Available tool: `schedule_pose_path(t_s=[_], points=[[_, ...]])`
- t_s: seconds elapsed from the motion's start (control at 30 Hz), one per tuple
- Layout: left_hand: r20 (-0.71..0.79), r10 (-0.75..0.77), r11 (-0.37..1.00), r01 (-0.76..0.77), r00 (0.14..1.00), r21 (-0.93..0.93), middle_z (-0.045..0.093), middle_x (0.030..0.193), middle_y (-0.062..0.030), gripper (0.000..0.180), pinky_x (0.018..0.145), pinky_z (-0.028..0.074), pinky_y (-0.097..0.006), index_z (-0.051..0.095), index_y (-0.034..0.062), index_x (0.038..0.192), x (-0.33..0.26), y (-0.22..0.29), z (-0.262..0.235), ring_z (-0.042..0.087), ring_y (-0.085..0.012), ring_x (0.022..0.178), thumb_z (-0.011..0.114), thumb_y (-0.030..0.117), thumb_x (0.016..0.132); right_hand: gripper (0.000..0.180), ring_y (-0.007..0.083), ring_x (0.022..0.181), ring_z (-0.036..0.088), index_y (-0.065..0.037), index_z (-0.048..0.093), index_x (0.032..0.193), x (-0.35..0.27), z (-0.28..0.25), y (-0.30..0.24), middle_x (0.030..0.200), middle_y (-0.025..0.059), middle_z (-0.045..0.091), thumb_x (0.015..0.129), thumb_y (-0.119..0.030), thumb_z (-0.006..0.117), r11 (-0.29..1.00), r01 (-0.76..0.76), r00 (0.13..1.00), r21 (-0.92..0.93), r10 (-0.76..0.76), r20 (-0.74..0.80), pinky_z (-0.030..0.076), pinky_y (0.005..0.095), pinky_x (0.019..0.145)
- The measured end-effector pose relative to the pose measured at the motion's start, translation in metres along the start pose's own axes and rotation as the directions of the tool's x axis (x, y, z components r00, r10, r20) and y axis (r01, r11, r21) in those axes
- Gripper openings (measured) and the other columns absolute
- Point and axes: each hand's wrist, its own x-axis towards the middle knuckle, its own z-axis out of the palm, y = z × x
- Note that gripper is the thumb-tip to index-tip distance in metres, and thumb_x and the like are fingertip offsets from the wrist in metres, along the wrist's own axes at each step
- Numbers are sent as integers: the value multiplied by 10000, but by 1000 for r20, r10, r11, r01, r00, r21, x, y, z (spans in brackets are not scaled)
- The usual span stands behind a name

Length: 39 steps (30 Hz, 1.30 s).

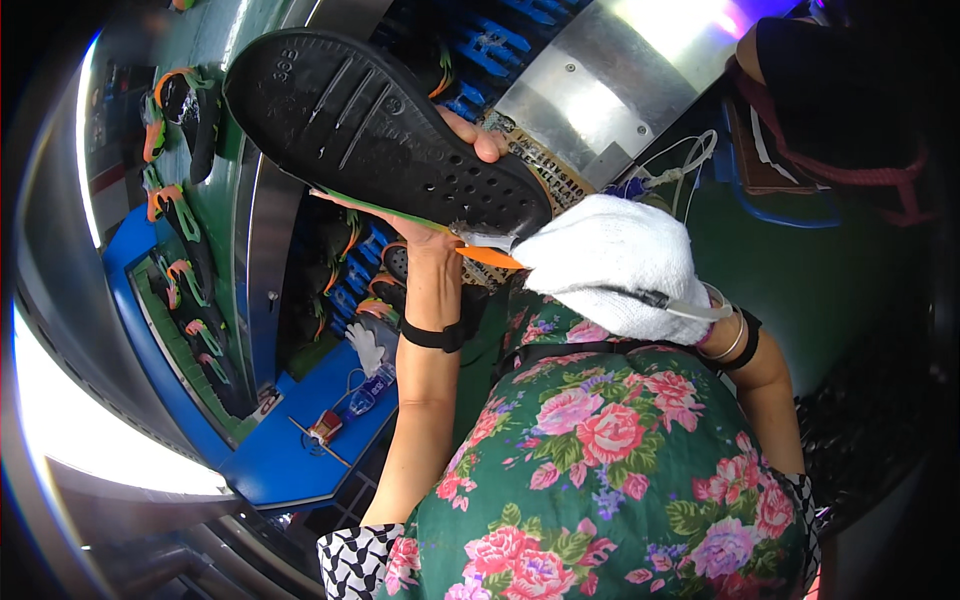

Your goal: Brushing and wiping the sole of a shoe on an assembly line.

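A black shoe sole (370, 130) is held up at the upper middle, its underside with ridges and small round holes facing me. My bare left hand (425, 230) is closed around its narrower part, the fingertips curling over the far edge. Green and orange strap parts (490, 257) stick out below the sole. My right hand (620, 270), in a white knit glove, is drawn to a closed point against the sole's right end. Its fingers are hidden, and a small pale strip (487, 238) shows beside them; I cannot tell what it is.
Several black shoe parts with orange and green straps lie along a green belt (225, 200) at the left. A blue table (290, 470) below it bears a plastic bottle (368, 393) and a white glove (365, 347). Blue racks (500, 40) and a metal panel (590, 80) stand ahead.
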Motion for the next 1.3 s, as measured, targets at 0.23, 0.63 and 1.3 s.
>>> schedule_pose_path(t_s=[0.23, 0.63, 1.3], points=[[17, -14, 998, 13, 1000, 68, 622, 1095, -130, 785, 954, 494, -469, 597, 35, 1274, 9, 4, 5, 647, -290, 957, 593, 732, 913, 171, 269, 884, 740, -58, 786, 946, 1, -5, 2, 994, 92, 784, 785, -1, 794, 1000, -3, 1000, 0, 3, -5, 578, 368, 774], [50, -42, 993, 36, 998, 109, 634, 1043, -137, 754, 905, 499, -463, 627, -29, 1131, 17, 10, 8, 666, -295, 927, 618, 694, 920, 184, 272, 884, 739, -74, 794, 936, 4, -15, 1, 983, 80, 784, 763, -16, 810, 993, -84, 996, 78, 82, 29, 587, 376, 770], [-189, -10, 997, -5, 982, -78, 687, 956, -225, 1412, 776, 545, -475, 589, -38, 1201, 20, -8, 5, 677, -360, 813, 178, 1131, 524, 253, 255, 886, 738, -119, 801, 1002, 8, -19, -9, 1013, 56, 780, 761, -44, 816, 999, 36, 999, -23, -36, 9, 596, 349, 763]])
